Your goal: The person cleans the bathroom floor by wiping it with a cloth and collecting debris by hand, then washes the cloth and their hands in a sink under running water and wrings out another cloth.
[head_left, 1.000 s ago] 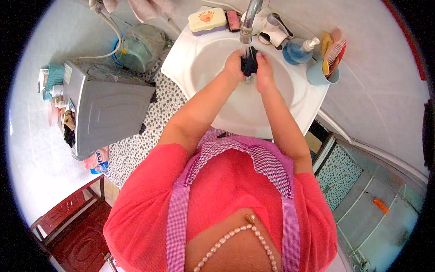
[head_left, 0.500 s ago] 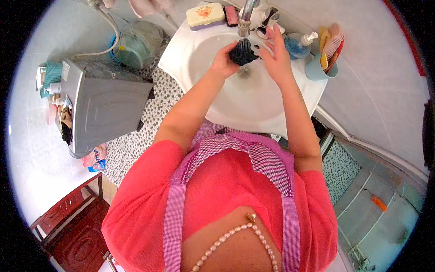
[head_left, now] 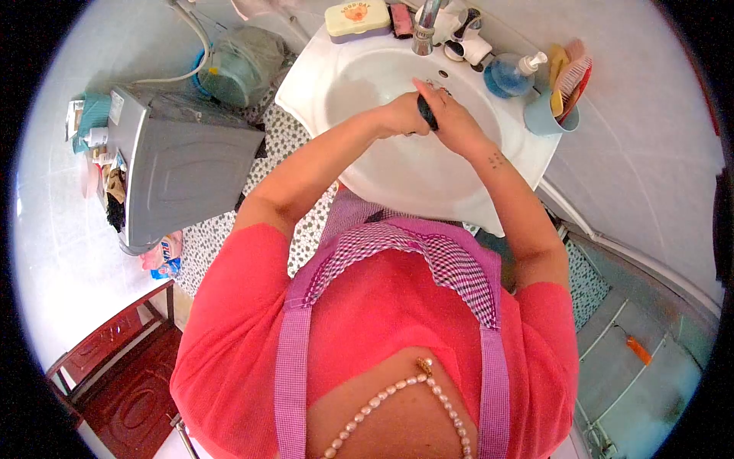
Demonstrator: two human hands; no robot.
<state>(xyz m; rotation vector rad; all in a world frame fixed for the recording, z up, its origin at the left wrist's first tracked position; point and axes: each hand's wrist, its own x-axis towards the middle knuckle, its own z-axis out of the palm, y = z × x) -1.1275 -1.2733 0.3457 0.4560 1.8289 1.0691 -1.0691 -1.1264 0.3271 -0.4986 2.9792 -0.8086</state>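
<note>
Over the white sink (head_left: 405,187), my two hands press together around a dark, wet-looking bundle (head_left: 427,112). My left hand (head_left: 405,115) is closed on its left side. From the right, my right hand (head_left: 454,122) wraps over the bundle, its fingers mostly turned away from view. Only a narrow dark strip shows between the hands; the rest is hidden. Behind them the metal faucet (head_left: 423,38) points down, with no stream of water visible below it.
Along the sink's back edge are a yellow-lidded box (head_left: 357,18), a pink sponge (head_left: 401,21), a blue soap bottle (head_left: 509,75) and a cup (head_left: 541,116) with brushes. A grey appliance (head_left: 191,164) stands left, near a bucket (head_left: 233,74).
My right hand, open and apart half a second ago, has come down onto the dark bundle. Both hands have moved toward each other, forward of the faucet, and the water stream is gone.
</note>
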